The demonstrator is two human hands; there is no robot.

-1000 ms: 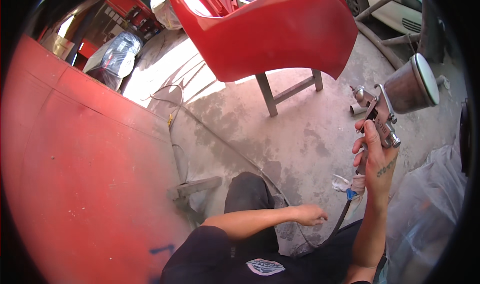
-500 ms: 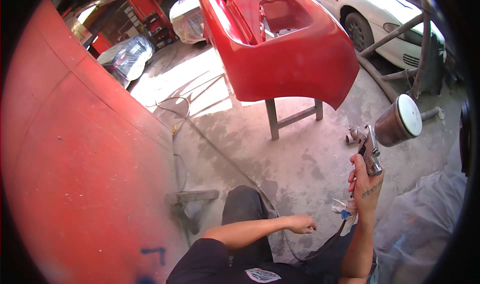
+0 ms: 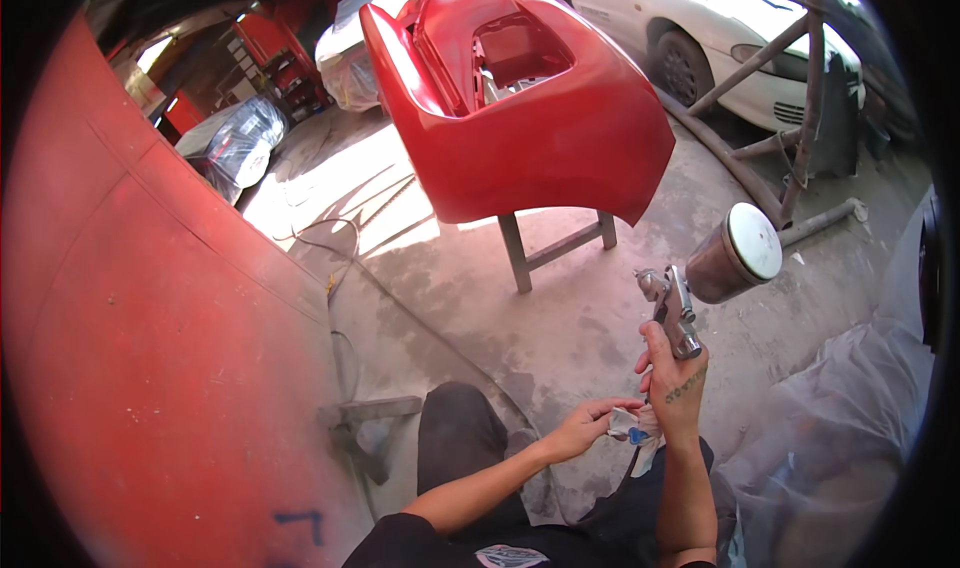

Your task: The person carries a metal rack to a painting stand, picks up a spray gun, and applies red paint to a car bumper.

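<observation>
My right hand [image 3: 676,380] is closed round the handle of a metal spray gun [image 3: 676,313], which carries a dark cup with a white lid [image 3: 754,240]. Below the handle, a whitish rag [image 3: 622,423] is wrapped about the hose end, beside a blue fitting [image 3: 637,435]. The fingers of my left hand [image 3: 585,428] have closed on this rag; their tips are partly hidden. Beyond the gun, a glossy red car bumper [image 3: 540,148] rests on a grey metal stand [image 3: 515,253], apart from both hands.
On the left stands a large red panel [image 3: 180,348], with a small trestle [image 3: 375,408] by it. An air hose [image 3: 430,328] crosses the concrete floor. A pipe frame [image 3: 745,173] and a white car [image 3: 690,18] are at far right, plastic sheeting [image 3: 830,438] at near right.
My left hand has come up to the rag below the gun's handle. The gun in my right hand has moved left and slightly down in the view, which has shifted as well.
</observation>
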